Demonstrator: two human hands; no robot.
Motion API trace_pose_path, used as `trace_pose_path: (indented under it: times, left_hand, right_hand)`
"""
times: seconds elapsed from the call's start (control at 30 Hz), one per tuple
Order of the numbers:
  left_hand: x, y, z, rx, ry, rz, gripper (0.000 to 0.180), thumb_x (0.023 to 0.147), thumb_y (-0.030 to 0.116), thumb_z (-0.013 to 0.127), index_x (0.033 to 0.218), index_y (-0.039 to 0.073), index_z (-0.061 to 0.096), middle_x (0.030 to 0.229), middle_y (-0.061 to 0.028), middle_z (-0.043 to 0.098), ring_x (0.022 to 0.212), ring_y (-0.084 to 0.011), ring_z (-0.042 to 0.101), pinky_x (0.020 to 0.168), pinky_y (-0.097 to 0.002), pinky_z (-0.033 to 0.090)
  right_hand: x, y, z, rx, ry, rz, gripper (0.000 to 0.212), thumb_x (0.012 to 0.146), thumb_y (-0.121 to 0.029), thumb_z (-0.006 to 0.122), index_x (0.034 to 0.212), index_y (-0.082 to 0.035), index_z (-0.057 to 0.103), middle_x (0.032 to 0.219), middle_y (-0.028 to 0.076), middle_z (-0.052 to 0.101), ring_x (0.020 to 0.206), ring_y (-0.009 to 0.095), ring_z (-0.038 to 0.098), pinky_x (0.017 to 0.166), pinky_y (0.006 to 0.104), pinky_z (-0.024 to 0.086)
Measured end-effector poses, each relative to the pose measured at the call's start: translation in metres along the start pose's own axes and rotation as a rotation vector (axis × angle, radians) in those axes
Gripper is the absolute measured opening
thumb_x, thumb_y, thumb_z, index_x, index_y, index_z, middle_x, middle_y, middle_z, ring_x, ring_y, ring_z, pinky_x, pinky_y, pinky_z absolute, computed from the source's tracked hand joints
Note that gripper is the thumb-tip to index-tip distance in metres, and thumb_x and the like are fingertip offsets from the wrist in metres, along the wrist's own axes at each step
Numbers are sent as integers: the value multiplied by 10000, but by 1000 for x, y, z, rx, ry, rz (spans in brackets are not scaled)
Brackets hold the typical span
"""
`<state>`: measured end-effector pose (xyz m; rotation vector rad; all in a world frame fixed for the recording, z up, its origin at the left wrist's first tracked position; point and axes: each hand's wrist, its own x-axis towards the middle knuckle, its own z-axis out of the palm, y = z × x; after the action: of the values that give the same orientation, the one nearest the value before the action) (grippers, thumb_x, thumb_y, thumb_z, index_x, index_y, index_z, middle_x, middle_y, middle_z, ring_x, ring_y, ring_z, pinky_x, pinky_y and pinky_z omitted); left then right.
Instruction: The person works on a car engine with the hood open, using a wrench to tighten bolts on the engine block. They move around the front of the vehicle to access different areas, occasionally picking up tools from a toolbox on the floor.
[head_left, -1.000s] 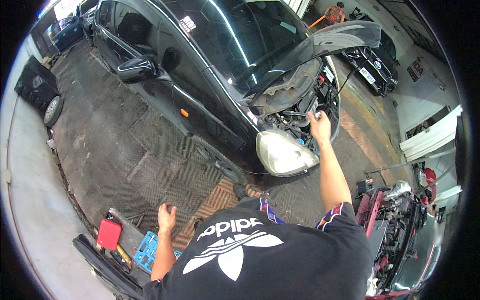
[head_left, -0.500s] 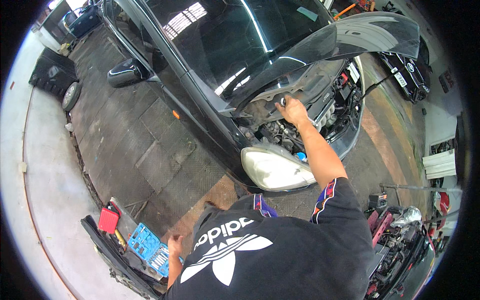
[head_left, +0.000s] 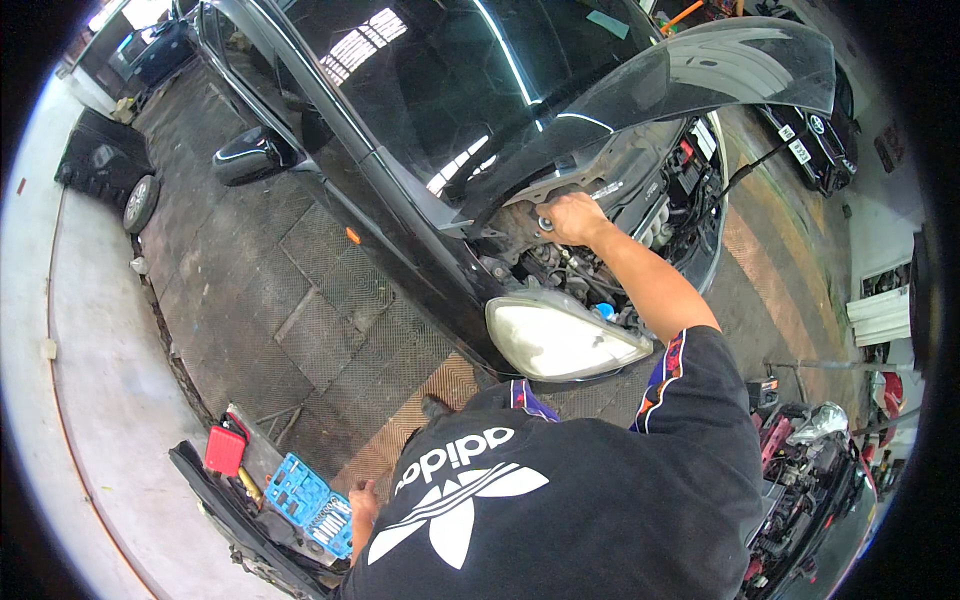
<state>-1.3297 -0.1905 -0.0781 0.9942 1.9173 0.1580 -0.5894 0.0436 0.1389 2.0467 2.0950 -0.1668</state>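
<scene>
My right hand [head_left: 573,218] is closed around a ratchet wrench [head_left: 545,224] over the engine bay of a black car. The wrench's round metal end shows at my fingers, and a shiny length of handle sticks out beyond the hand; the grip hides the rest. Below the hand lie engine parts [head_left: 560,262] and the large clear headlight [head_left: 562,335]. My left hand [head_left: 363,497] hangs low beside an opened blue tool case [head_left: 297,484] with several sockets and tools in it. Its fingers look loosely stretched, with nothing seen in them.
The raised black hood [head_left: 740,70] hangs over the engine bay, held by a thin prop rod [head_left: 755,168]. A red case [head_left: 226,450] stands by the blue one, next to a dark car panel [head_left: 205,485]. Another exposed engine [head_left: 800,480] is at the right.
My right hand has shifted slightly left, and the wrench has turned so its handle points away to the upper right. My left hand has moved a little right and down.
</scene>
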Motion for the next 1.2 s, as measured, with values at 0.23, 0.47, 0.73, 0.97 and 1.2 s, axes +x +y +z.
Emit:
trace_pose_path:
  times: [0.23,0.47,0.73,0.97,1.2]
  left_hand:
    - [21,14,-17,82,-15,8,490,902,277,725,1156,-132,636,992,-195,715,779,-254,683,642,-362,547]
    - [41,-20,-43,-7,-20,-60,498,887,266,732,1205,-100,617,974,-177,702,729,-263,670,566,-359,530]
    - [70,-46,-65,-42,-203,-99,380,894,248,717,1101,-59,632,780,-121,660,570,-214,603,471,-362,469]
    - [86,-14,-53,-93,-137,-102,384,951,220,662,1180,-84,607,859,-132,691,647,-209,640,527,-360,505]
    - [96,-9,-31,5,-105,19,392,964,221,649,1197,-94,634,1044,-193,720,848,-251,698,717,-371,551]
  right_hand:
    - [-24,-18,22,-136,131,-191,327,813,-404,702,987,-127,689,911,91,722,898,310,703,807,460,542]
    - [-41,-19,42,-201,210,-360,262,773,-381,724,918,-173,658,839,37,691,898,250,679,823,413,501]
    - [11,-24,53,401,304,708,463,943,-382,637,1241,-30,586,1006,218,713,877,373,719,801,475,552]
    - [59,-21,35,569,187,974,653,958,-494,603,1323,42,530,1336,271,617,1273,390,592,1049,459,486]
    - [44,-36,-3,512,158,1009,660,960,-528,608,1372,-18,532,1364,251,608,1289,393,581,1066,479,477]
